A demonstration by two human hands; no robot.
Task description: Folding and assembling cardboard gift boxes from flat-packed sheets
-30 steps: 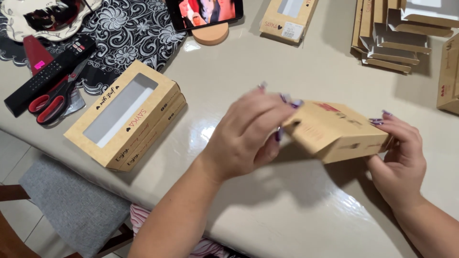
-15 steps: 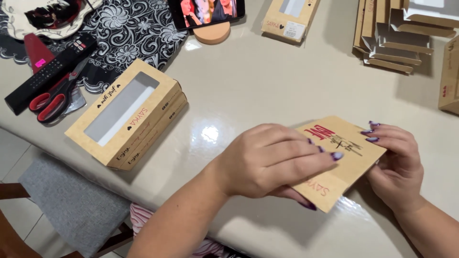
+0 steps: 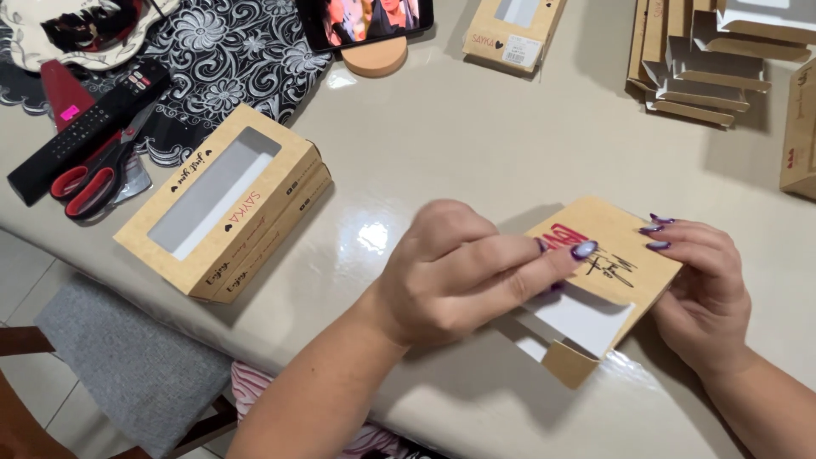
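I watch the brown cardboard box (image 3: pixel 608 280) lying flat on the worktop (image 3: pixel 476 144) now; a second ago it was lifted and puffed open between the hands, and half a second ago it was already being pressed down. One end flap has since come open at the near edge, showing a white inside, so the folding has moved on to that end.

The left hand (image 3: pixel 463 276) lies on top of the box with its fingers stretched over the printed face, pressing rather than gripping. The right hand (image 3: pixel 701 285) holds the far right edge of the box, fingertips on top and thumb hidden, so I read it as a light pinch on the cardboard.

Counting what I can see: two finished window boxes (image 3: pixel 225 204) stacked to the left, one more window box (image 3: pixel 514 34) at the top edge, one stack of flat blanks (image 3: pixel 693 64) at the upper right, too many layers to count, and part of one more box (image 3: pixel 801 127) at the right border. There is one pair of red scissors (image 3: pixel 89 178), one black remote (image 3: pixel 89 127), and one phone on a round wooden stand (image 3: pixel 374 59).
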